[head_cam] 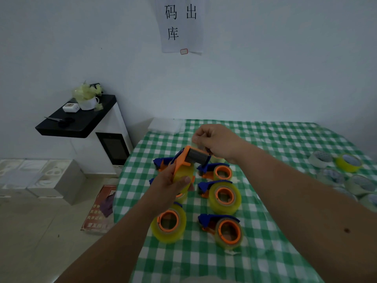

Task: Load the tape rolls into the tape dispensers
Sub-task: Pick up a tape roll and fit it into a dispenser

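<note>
- Nearest the camera, two loaded dispensers are lying on the green-and-white checked tablecloth (255, 252): a blue-and-orange one (222, 229) at the right, and just left of it a glossy yellowish roll on an orange hub (169, 223).
- Above them, the left hand (169, 186) is gripping a tape dispenser (189, 160) in the air, its fingers curling round the translucent yellow tape roll (183, 174) seated in the orange frame (the thumb is lying flat along the roll's side).
- The right hand (216, 141) is hovering just over the dispenser's dark cylindrical roller, its thumb and fingertips pinching together at the front; what they are pinching is too faint to tell.
- Under the hands, more blue-and-orange dispensers (220, 190) are resting flat in rows, some partly hidden.
- Far right, spare tape rolls (346, 162), pale and yellow, are clustering near the table edge.
- Beyond the table, a black shelf (79, 119) is carrying a white mug, scissors and a small white box.
- A paper sign (179, 25) is hanging on the smooth pale wall.
</note>
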